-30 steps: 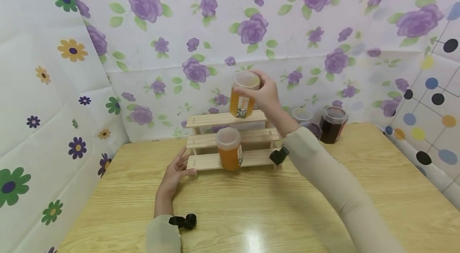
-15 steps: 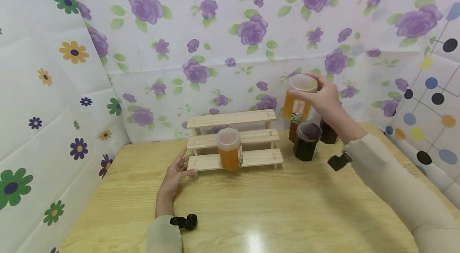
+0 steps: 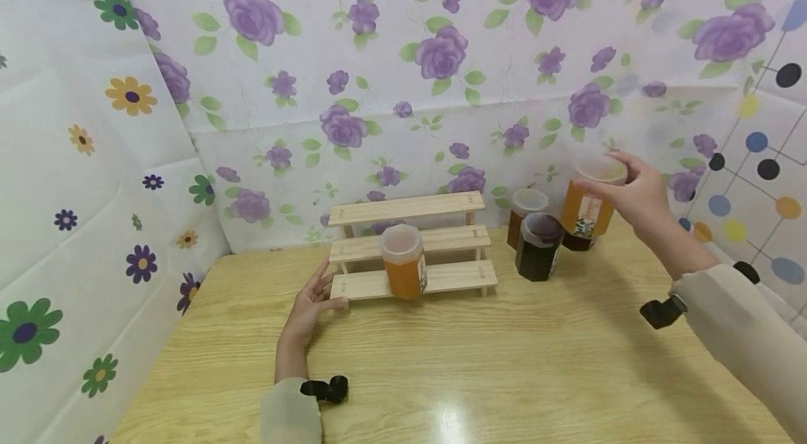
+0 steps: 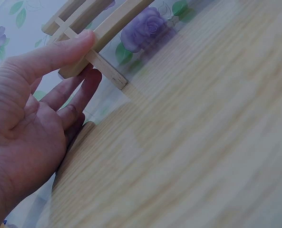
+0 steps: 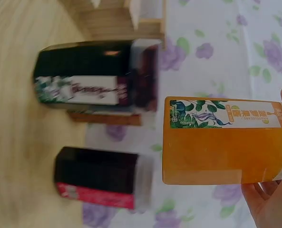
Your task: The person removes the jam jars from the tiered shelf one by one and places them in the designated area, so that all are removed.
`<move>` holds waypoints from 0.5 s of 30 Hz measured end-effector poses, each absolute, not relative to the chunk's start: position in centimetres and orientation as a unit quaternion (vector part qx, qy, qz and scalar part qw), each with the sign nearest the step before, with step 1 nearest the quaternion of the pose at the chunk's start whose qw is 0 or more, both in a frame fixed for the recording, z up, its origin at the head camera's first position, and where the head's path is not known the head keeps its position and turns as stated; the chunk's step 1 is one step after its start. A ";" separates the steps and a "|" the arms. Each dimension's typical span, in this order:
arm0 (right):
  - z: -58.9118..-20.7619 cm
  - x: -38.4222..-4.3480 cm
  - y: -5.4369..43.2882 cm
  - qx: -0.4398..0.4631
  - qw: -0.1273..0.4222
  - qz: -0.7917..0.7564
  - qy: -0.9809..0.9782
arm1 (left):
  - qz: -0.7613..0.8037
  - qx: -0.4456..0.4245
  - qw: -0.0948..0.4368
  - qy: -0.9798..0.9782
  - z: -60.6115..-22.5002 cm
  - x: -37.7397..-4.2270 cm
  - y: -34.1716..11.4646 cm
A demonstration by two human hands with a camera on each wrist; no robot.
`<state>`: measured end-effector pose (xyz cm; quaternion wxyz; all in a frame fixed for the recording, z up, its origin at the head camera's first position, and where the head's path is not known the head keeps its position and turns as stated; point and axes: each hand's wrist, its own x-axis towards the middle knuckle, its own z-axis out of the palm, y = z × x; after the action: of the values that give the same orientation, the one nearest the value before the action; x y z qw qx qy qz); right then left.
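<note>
My right hand (image 3: 639,199) holds a jar of orange jam or honey (image 3: 586,209) by its pale lid, at the right back. In the right wrist view that jar (image 5: 217,147) is off the table, its printed label showing. At the left end of a three-step wooden rack (image 3: 435,207), my left hand (image 3: 305,307) grips the lowest step. The left wrist view shows the thumb of this hand (image 4: 36,114) on top of the step and fingers beneath. Another orange jar (image 3: 405,272) stands on the lowest step.
Right of the rack stand a dark jar (image 3: 539,251) and a brown jar (image 3: 515,227). A second dark jar (image 5: 100,173) is mostly hidden behind the held jar in the head view. Flowered cloth (image 3: 277,115) hangs behind the wooden table (image 3: 403,360).
My right hand has carried the orange jar from above the rack to the right and lower, over the far-right dark jar. My left hand has stayed on the rack.
</note>
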<state>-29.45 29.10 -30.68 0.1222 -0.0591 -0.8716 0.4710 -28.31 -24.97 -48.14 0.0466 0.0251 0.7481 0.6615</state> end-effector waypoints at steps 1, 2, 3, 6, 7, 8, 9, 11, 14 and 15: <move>-30.9 -29.3 29.4 -0.068 0.118 0.476 -0.869 | 0.661 0.024 0.046 0.748 -48.2 -28.4 -25.0; -31.2 -29.2 29.7 -0.079 0.116 0.480 -0.866 | 0.661 0.023 0.046 0.749 -48.3 -28.4 -24.9; -31.5 -29.0 30.1 -0.090 0.115 0.488 -0.861 | 0.660 0.023 0.045 0.749 -48.3 -28.4 -24.9; -32.4 -28.7 30.9 -0.122 0.118 0.506 -0.846 | 0.660 0.025 0.043 0.749 -48.4 -28.6 -24.9; -32.8 -28.7 31.1 -0.125 0.121 0.504 -0.846 | 0.662 0.025 0.043 0.748 -48.4 -28.6 -24.9; -33.1 -28.7 31.3 -0.128 0.122 0.501 -0.847 | 0.662 0.026 0.042 0.747 -48.4 -28.6 -24.9; -33.5 -28.8 31.4 -0.130 0.122 0.497 -0.849 | 0.662 0.027 0.040 0.748 -48.3 -28.6 -24.9; -34.3 -28.9 31.5 -0.129 0.120 0.491 -0.853 | 0.664 0.025 0.038 0.746 -48.2 -28.5 -24.8; -35.7 -29.0 31.8 -0.127 0.111 0.488 -0.857 | 0.669 0.023 0.038 0.742 -48.2 -28.4 -24.8; -36.2 -29.0 31.8 -0.128 0.109 0.487 -0.857 | 0.670 0.022 0.039 0.741 -48.2 -28.4 -24.8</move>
<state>-29.00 31.84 -36.22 0.1087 -0.1275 -0.8571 0.4871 -28.39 -24.76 -48.17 0.0385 0.0221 0.7411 0.6700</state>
